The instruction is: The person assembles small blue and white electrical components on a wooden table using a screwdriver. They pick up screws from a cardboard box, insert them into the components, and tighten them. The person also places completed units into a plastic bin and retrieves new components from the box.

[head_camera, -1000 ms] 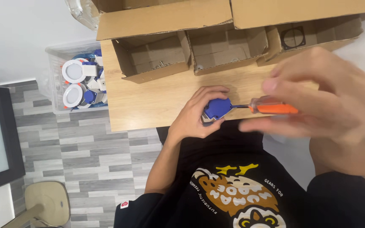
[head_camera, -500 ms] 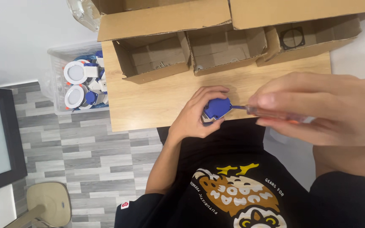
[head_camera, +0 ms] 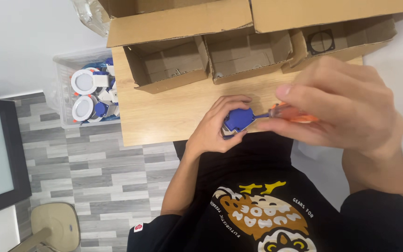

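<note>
Nearest the camera, the right hand (head_camera: 346, 107) is closed around a screwdriver (head_camera: 291, 114) with an orange handle, fingers pinching the grip near its front end, the thin shaft pointing left. Its tip meets the small blue part (head_camera: 238, 120), which sits at the near edge of the wooden worktop (head_camera: 164, 116). The left hand (head_camera: 215, 123) is wrapped around that blue part, thumb below and fingers curled over the top, pinning it against the wood.

The blue part looks like hard moulded plastic: light, stiff, and likely a little slick, so it probably wants a grip on its outer sides, with fingers kept away from the face where the tip works. Too much push could make the tip slip off.

Farther back stand three open cardboard boxes (head_camera: 169, 65); the right one holds a dark square frame (head_camera: 322, 43). Off the worktop's left end, a clear plastic bin (head_camera: 66, 98) holds white round fittings (head_camera: 82, 80) with blue pieces. Grey tiled floor (head_camera: 94, 182) lies below.
</note>
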